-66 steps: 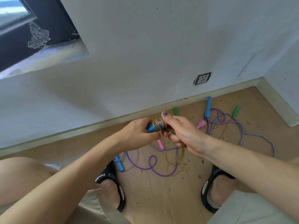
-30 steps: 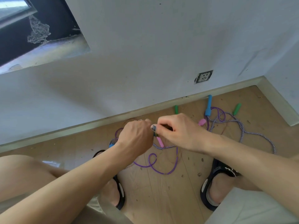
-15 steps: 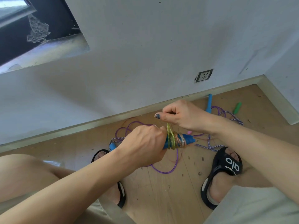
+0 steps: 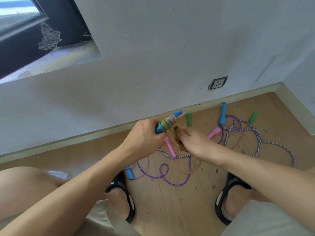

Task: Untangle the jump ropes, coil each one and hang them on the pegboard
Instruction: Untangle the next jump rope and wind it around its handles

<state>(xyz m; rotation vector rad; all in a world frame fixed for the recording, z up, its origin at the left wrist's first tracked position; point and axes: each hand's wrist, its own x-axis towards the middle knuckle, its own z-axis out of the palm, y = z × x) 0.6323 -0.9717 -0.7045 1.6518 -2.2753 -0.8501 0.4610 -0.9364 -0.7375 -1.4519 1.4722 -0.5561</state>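
1. Currently, the blue plastic jump-rope handle (image 4: 167,122), wound with thin yellowish-brown cord (image 4: 166,123), sits in the left hand (image 4: 144,136), which curls round its lower end; its long axis tilts up and away to the right.
2. Just right of it, the right hand (image 4: 192,142) pinches the cord's loose run, nearer the winding.
3. Beyond and below the hands, the wooden floor (image 4: 170,201) holds two more blue handles, two pink, two green, among purple and striped ropes.

home room: wooden floor (image 4: 170,210), wall socket (image 4: 218,83)
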